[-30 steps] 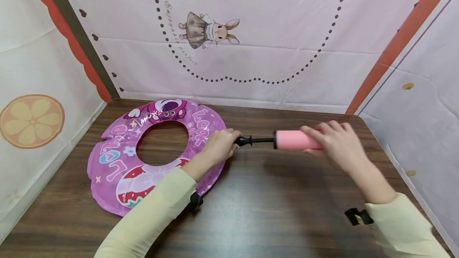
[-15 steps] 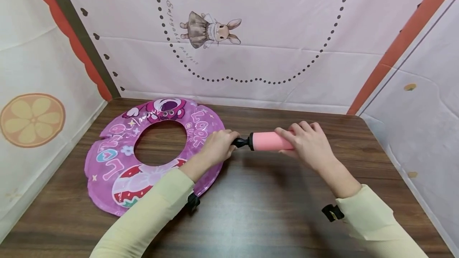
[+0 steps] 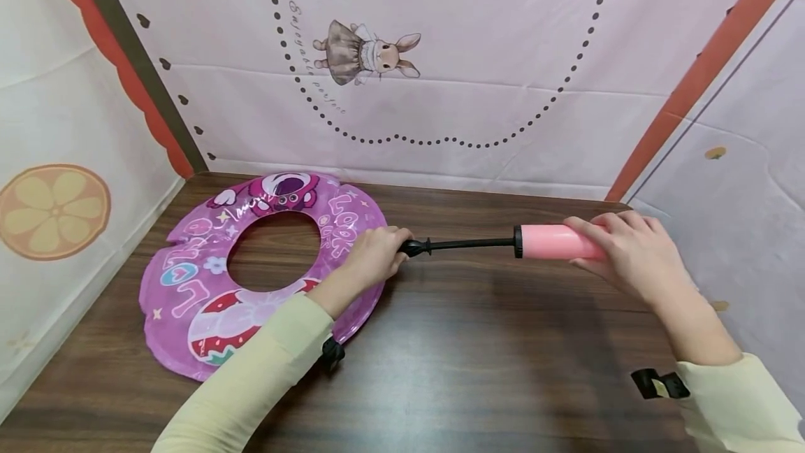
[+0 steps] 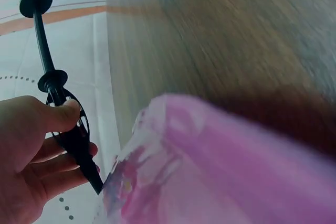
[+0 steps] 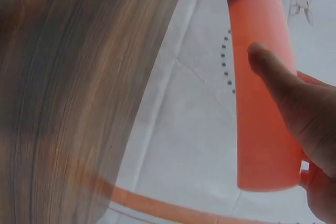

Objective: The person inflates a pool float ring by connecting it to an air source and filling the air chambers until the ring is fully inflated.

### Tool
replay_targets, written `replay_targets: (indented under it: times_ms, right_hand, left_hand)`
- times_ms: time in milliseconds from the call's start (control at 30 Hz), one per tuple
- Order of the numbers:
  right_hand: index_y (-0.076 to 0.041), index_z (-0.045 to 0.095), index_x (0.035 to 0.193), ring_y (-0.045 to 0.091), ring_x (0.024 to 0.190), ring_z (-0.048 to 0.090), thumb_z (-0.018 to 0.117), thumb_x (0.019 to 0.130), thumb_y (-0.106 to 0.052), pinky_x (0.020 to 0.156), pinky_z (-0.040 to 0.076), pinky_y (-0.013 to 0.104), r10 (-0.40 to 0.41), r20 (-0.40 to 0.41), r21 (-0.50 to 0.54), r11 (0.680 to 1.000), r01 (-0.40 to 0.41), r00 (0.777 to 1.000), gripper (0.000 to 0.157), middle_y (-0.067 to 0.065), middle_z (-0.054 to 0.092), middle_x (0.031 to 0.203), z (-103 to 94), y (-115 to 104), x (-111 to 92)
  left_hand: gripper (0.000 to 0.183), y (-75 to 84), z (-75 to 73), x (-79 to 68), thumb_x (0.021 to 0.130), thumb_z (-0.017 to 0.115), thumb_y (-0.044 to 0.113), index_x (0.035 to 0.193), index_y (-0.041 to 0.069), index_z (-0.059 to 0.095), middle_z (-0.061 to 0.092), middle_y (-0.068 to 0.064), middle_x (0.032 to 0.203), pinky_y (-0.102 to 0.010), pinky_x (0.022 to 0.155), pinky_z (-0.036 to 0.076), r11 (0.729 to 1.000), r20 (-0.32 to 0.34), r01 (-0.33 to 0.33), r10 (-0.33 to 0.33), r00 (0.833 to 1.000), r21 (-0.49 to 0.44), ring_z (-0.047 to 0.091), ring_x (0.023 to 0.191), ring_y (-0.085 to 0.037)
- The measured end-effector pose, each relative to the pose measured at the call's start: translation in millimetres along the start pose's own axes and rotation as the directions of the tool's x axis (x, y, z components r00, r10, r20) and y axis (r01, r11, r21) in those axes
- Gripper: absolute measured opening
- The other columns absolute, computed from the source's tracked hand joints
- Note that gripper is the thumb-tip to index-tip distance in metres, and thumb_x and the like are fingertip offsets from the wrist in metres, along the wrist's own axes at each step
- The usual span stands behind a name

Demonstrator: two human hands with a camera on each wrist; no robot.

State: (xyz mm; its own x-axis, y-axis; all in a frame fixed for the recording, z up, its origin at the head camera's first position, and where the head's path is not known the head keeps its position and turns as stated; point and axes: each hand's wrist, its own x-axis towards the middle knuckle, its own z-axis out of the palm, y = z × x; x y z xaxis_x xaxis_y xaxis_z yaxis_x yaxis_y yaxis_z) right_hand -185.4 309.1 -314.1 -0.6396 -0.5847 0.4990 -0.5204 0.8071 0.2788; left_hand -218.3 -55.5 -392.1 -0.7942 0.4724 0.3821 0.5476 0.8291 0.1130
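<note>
A hand air pump (image 3: 556,242) is stretched lengthwise above the table, its black rod (image 3: 474,244) drawn far out of the pink barrel. My right hand (image 3: 641,257) grips the barrel near its far end, the thumb (image 5: 273,72) lying along its side. At the other end, my left hand (image 3: 374,257) holds the black handle (image 4: 73,142) between thumb and fingers. The handle's tapered tip reaches right to the edge of a purple swim ring (image 3: 162,317), printed with a pink bear and a strawberry. The ring lies rather flat and creased, partly hidden under my left forearm.
The brown wooden table (image 3: 440,383) carries the ring on its left half. A pale cloth wall (image 3: 490,40) with a rabbit print rises behind it, and similar cloth walls close both sides. Black straps (image 3: 660,384) sit at my wrists.
My right hand first pushed the barrel left up to the handle, then drew it back right, farther than at the start. My left hand stays at the ring's edge, still holding the handle.
</note>
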Motion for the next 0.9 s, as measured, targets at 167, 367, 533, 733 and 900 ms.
replay_targets:
  times_ms: [167, 367, 533, 733, 900]
  right_hand:
    - [-0.018, 0.060, 0.116, 0.035, 0.083, 0.055, 0.060, 0.076, -0.059, 0.063, 0.040, 0.047, -0.095, -0.030, -0.004, 0.995, 0.095, 0.995, 0.058, 0.012, 0.063, 0.087, 16.4, -28.0, 21.5]
    - [-0.018, 0.061, 0.113, 0.031, 0.081, 0.055, 0.077, 0.064, -0.046, 0.065, 0.041, 0.046, -0.138, -0.058, -0.041, 0.990, 0.136, 0.989, 0.059, 0.010, 0.062, 0.084, 35.2, -65.4, 47.3]
    - [-0.019, 0.060, 0.112, 0.029, 0.080, 0.055, 0.078, 0.063, -0.046, 0.064, 0.041, 0.044, -0.144, -0.063, -0.058, 0.988, 0.140, 0.988, 0.059, 0.008, 0.061, 0.084, 43.9, -78.4, 51.8]
    - [-0.022, 0.060, 0.115, 0.030, 0.084, 0.056, 0.079, 0.064, -0.046, 0.066, 0.043, 0.045, -0.115, -0.040, -0.016, 0.993, 0.114, 0.993, 0.060, 0.008, 0.063, 0.088, 43.6, -67.6, 40.1]
    - [-0.020, 0.059, 0.118, 0.031, 0.085, 0.056, 0.079, 0.063, -0.043, 0.064, 0.042, 0.045, -0.093, -0.010, 0.021, 0.995, 0.093, 0.996, 0.062, 0.009, 0.063, 0.089, 36.9, -44.0, 22.2]
  left_hand:
    - [0.030, 3.8, -0.6, 2.1, 0.078, 0.071, 0.016, 0.105, 0.007, 0.064, 0.067, -0.008, 0.089, -0.034, 0.065, 0.054, 0.999, -0.020, -0.040, 0.040, 0.999, -0.006, 0.065, 0.073, -0.024]
    - [0.030, 7.8, 0.8, 1.5, 0.075, 0.073, 0.013, 0.102, 0.005, 0.065, 0.067, -0.009, 0.088, -0.033, 0.063, 0.054, 0.998, -0.064, -0.060, 0.060, 0.996, 0.004, 0.065, 0.071, -0.023]
    - [0.028, 8.7, 3.0, 0.3, 0.074, 0.074, 0.013, 0.100, 0.006, 0.065, 0.067, -0.008, 0.086, -0.034, 0.063, 0.054, 0.998, -0.062, -0.056, 0.056, 0.996, -0.002, 0.065, 0.071, -0.023]
    - [0.027, 8.8, 2.6, 1.2, 0.077, 0.073, 0.018, 0.100, 0.008, 0.064, 0.068, -0.007, 0.088, -0.036, 0.066, 0.054, 1.000, -0.024, -0.030, 0.029, 0.999, -0.010, 0.065, 0.075, -0.024]
    - [0.026, 5.9, 3.0, -1.3, 0.078, 0.073, 0.019, 0.100, 0.009, 0.064, 0.068, -0.007, 0.089, -0.038, 0.066, 0.054, 1.000, -0.006, -0.022, 0.022, 1.000, -0.017, 0.065, 0.077, -0.026]
